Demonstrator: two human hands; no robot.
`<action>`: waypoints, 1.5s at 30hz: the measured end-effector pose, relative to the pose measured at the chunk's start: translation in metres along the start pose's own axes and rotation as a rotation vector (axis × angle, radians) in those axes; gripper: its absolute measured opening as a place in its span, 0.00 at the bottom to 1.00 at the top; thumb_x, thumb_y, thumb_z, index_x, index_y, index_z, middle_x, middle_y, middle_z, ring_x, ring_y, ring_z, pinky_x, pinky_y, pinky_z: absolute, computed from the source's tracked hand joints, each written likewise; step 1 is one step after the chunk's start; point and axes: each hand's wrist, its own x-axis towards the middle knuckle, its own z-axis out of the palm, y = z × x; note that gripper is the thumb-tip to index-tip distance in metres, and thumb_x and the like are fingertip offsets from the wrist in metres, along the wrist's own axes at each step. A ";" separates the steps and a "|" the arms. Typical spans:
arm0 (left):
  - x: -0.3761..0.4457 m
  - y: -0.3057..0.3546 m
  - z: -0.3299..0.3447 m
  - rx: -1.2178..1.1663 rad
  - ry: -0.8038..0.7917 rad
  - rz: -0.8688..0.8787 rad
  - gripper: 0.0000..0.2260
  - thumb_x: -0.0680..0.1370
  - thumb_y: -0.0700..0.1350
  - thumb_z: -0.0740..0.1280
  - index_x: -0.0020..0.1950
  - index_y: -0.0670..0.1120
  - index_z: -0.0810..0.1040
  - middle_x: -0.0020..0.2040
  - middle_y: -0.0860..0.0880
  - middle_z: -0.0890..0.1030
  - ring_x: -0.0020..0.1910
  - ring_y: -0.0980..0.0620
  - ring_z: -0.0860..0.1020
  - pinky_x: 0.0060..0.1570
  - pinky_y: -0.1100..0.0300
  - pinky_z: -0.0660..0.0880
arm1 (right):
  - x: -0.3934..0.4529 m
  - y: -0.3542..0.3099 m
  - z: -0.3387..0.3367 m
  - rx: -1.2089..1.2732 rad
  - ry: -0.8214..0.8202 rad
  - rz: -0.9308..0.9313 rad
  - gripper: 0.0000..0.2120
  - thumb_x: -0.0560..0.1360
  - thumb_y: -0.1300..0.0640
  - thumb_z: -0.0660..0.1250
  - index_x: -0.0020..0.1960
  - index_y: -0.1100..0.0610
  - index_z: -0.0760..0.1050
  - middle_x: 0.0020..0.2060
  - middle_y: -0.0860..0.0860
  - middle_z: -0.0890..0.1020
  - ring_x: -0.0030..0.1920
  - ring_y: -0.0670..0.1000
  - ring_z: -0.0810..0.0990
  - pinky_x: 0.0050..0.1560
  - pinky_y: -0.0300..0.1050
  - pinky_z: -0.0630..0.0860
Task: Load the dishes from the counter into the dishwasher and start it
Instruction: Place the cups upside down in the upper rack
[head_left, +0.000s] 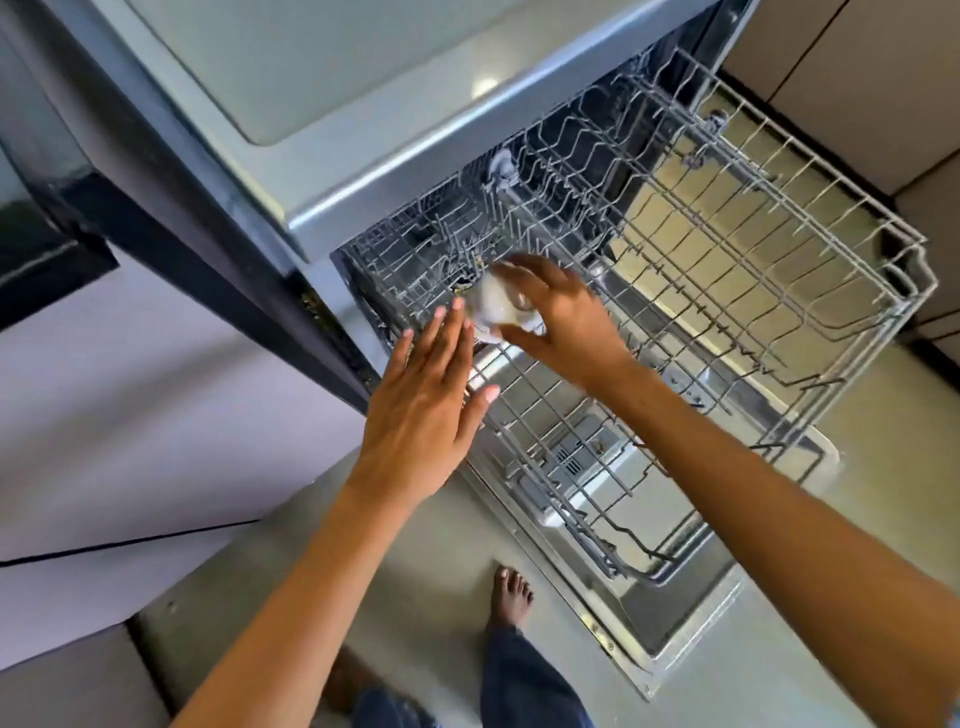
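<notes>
Glass (496, 306) — clear, blurred, judged light, slick and breakable — is gripped round its body by the right hand (563, 319) over the pulled-out upper rack (779, 291), while the left hand (423, 400) is held flat and unladen beside it.

Upper rack (810, 291) pulled out of the dishwasher, sitting above the open door (691, 618), which lies flat over the floor (415, 561). Counter edge (395, 171) overhangs the rack's back-left part. My right hand (566, 317) holds a glass (493, 306) over the rack's left side, near its back-left corner. My left hand (421, 410) is just left of the glass, at the rack's left edge, fingers next to it. My foot (511, 595) is on the floor, left of the door's front corner. Cabinets (878, 78) behind the rack, far right.
</notes>
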 end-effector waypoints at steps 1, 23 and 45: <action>0.003 0.001 -0.001 0.007 0.004 -0.004 0.29 0.81 0.57 0.46 0.75 0.38 0.56 0.76 0.41 0.52 0.76 0.46 0.51 0.73 0.50 0.47 | 0.015 -0.001 0.001 -0.033 -0.027 -0.032 0.29 0.71 0.51 0.70 0.70 0.54 0.66 0.67 0.56 0.70 0.62 0.62 0.71 0.58 0.62 0.74; -0.007 -0.010 0.005 -0.078 0.019 -0.009 0.28 0.81 0.57 0.44 0.77 0.43 0.51 0.77 0.44 0.50 0.76 0.47 0.48 0.73 0.49 0.48 | 0.100 -0.010 0.073 -0.162 -0.164 -0.275 0.27 0.74 0.64 0.66 0.71 0.50 0.64 0.75 0.55 0.56 0.69 0.61 0.66 0.63 0.55 0.72; -0.126 0.023 -0.157 -0.249 0.136 -0.203 0.21 0.82 0.53 0.50 0.62 0.48 0.78 0.66 0.50 0.74 0.68 0.52 0.69 0.69 0.58 0.59 | -0.050 -0.139 -0.086 -0.016 0.149 0.019 0.01 0.71 0.58 0.72 0.41 0.54 0.80 0.27 0.50 0.81 0.24 0.51 0.78 0.23 0.42 0.75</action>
